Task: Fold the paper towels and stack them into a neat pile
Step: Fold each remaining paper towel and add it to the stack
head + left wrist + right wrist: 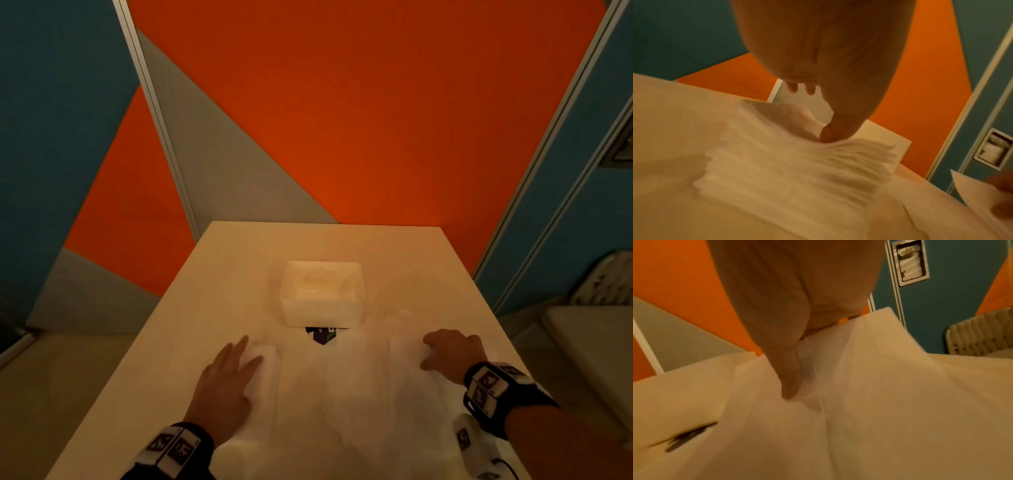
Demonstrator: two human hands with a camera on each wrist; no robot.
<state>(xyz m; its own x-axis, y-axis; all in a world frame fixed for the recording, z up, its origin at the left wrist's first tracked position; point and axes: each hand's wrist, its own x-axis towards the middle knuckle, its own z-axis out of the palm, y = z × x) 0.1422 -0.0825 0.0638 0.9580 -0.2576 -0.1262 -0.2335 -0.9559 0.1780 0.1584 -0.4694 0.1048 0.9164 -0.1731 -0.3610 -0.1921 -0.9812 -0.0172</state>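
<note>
Both hands lie on a wide sheet of thin white paper towel point(342, 387) spread across the near half of a pale, smooth-topped rectangular table point(239, 260). On the sheet's left edge the left hand point(226, 380) lies palm down with its fingers straight and slightly spread, pressing on a narrow folded strip of the towel; in the left wrist view its thumb point(830, 133) digs into the paper and fine creases fan out from the tip. At the sheet's right edge the right hand point(448, 353) has its fingers bent down onto the towel, the knuckles raised. In the right wrist view the right thumb point(791, 382) lies along a raised ridge of the paper, though whether the fingers pinch that ridge or merely press it is unclear.

Beyond the sheet, near the middle of the table, stands a translucent white rectangular plastic box point(322, 291). Just in front of the box, a small dark purple printed packet point(323, 336) peeks out between it and the towel's far edge. Orange, grey and teal wall panels point(376, 102) rise behind the table.
</note>
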